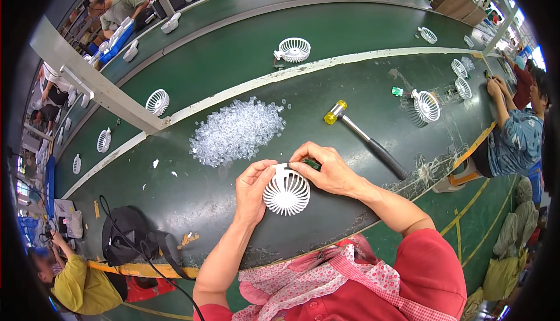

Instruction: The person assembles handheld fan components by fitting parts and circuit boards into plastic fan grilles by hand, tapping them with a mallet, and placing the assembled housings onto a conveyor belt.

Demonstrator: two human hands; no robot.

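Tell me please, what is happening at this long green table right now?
A person holds a round white plastic fan grille over the dark green work table. The left hand grips its left edge, and the right hand pinches the top rim together with a small dark green piece. A pile of small clear plastic parts lies just beyond, and a mallet with a yellow head and black handle lies to the right. Other people work nearby.

Single head-worn fisheye cam, looks steeply down at green workbench (361, 87), close range.
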